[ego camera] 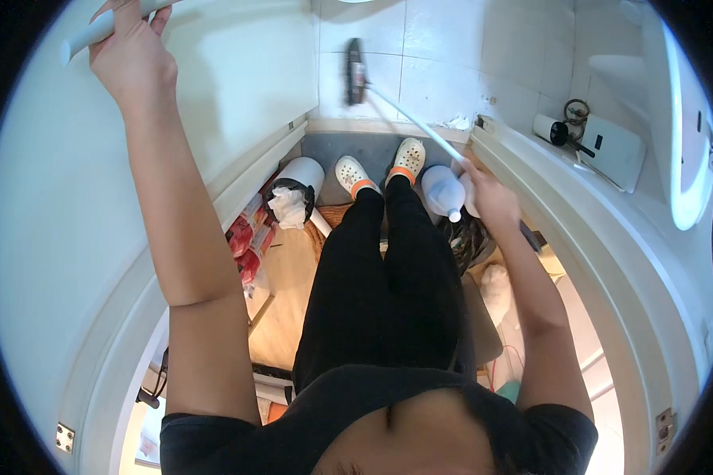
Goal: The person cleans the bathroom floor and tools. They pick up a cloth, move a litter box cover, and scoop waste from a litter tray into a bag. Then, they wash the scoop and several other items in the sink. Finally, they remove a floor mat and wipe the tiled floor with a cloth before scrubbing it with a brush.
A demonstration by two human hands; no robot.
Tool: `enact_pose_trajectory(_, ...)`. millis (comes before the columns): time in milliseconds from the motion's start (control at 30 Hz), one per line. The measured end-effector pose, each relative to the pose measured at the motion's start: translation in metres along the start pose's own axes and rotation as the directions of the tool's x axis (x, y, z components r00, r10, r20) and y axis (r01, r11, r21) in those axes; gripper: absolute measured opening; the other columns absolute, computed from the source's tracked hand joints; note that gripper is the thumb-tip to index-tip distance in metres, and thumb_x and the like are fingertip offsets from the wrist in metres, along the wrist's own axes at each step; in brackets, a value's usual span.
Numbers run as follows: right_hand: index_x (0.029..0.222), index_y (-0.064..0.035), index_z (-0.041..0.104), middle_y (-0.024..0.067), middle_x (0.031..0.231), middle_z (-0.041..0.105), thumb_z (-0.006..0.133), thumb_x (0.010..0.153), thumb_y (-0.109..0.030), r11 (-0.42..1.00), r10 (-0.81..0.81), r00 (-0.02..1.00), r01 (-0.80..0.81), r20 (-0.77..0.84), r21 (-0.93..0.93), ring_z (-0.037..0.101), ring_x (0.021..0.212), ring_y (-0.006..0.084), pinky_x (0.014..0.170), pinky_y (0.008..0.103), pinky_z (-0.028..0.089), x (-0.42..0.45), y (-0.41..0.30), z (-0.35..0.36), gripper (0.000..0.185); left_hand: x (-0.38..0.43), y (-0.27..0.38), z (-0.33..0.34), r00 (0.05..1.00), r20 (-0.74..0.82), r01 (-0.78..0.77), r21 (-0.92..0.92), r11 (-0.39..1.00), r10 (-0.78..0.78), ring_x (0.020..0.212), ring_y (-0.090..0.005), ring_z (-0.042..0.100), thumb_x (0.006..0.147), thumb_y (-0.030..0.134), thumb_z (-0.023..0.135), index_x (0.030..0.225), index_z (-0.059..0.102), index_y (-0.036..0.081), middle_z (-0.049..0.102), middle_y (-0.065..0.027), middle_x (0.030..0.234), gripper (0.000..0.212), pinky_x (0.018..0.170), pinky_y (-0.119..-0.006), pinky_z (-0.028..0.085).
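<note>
My right hand (492, 199) is closed around the pale handle (419, 122) of a long floor brush or broom. Its dark head (355, 72), blurred, is over the white tiled floor (439, 77) past the threshold. At the upper left, my left hand (133, 59) has its fingers wrapped round a pale round bar (83, 40), in front of a white door panel (249, 71). Both ends of the grip are partly cut off by the picture's rim. Near my right hand stands a large translucent plastic bottle (442, 190) with a white cap.
My feet, in white clogs (409, 155), stand on a grey mat (318, 145) at the doorway. A lined waste bin (303, 172) holding crumpled paper lies left of them. A dark plastic bag (469, 237) is behind the bottle. The white door frame (570, 208) curves along the right.
</note>
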State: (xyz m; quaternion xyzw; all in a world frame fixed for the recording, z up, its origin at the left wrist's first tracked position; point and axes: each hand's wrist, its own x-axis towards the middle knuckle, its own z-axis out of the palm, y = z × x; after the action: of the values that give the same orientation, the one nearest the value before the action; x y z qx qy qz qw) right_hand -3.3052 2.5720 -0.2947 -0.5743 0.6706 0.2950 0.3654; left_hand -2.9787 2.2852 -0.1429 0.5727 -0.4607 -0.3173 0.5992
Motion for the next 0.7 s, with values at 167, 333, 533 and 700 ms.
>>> enact_pose_trajectory(167, 0.137, -0.0377, 0.029, 0.0157, 0.099, 0.063, 0.036, 0.09, -0.013, 1.0, -0.015, 0.999, 0.015, -0.029, -0.001, 0.064, 0.088, 0.0306, 0.071, 0.0442, 0.052, 0.098, -0.029, -0.006, 0.054, 0.009, 0.004, 0.015, 0.997, 0.054, -0.05, 0.069, 0.996, 0.046, 0.096, -0.0354, 0.061, 0.095, 0.014, 0.042, 0.095, 0.044, -0.005, 0.061, -0.0216, 0.09, 0.018, 0.079, -0.037, 0.055)
enact_pose_trajectory(333, 0.136, -0.0415, 0.027, 0.0157, 0.103, 0.062, 0.033, 0.093, -0.018, 0.992, 0.118, 0.992, -0.12, 0.036, 0.047, 0.063, 0.092, 0.0319, 0.076, 0.0471, 0.05, 0.043, 0.06, 0.042, 0.049, 0.013, 0.007, 0.015, 0.999, 0.03, -0.032, 0.099, 0.995, 0.029, 0.095, -0.0342, 0.061, 0.095, 0.014, 0.043, 0.096, 0.044, -0.005, 0.061, -0.0206, 0.09, 0.019, 0.079, -0.037, 0.055)
enact_pose_trajectory(533, 0.137, -0.0385, 0.029, 0.0174, 0.097, 0.063, 0.034, 0.093, -0.018, 0.971, 0.213, 0.966, -0.226, 0.149, 0.074, 0.064, 0.088, 0.0313, 0.071, 0.0437, 0.052, -0.032, 0.054, 0.017, 0.049, 0.009, 0.001, 0.023, 1.0, 0.004, -0.02, 0.15, 0.988, 0.02, 0.094, -0.0337, 0.062, 0.095, 0.015, 0.042, 0.096, 0.044, -0.004, 0.061, -0.0197, 0.09, 0.019, 0.079, -0.037, 0.055)
enact_pose_trajectory(700, 0.137, -0.0399, 0.026, 0.0152, 0.095, 0.063, 0.033, 0.092, -0.016, 0.996, 0.014, 1.0, -0.012, -0.017, 0.093, 0.064, 0.086, 0.0307, 0.067, 0.0446, 0.053, 0.07, -0.011, 0.008, 0.051, 0.006, -0.002, 0.038, 1.0, 0.009, -0.018, 0.125, 0.992, 0.017, 0.094, -0.0348, 0.062, 0.095, 0.016, 0.042, 0.093, 0.043, -0.003, 0.061, -0.0199, 0.089, 0.019, 0.078, -0.038, 0.055)
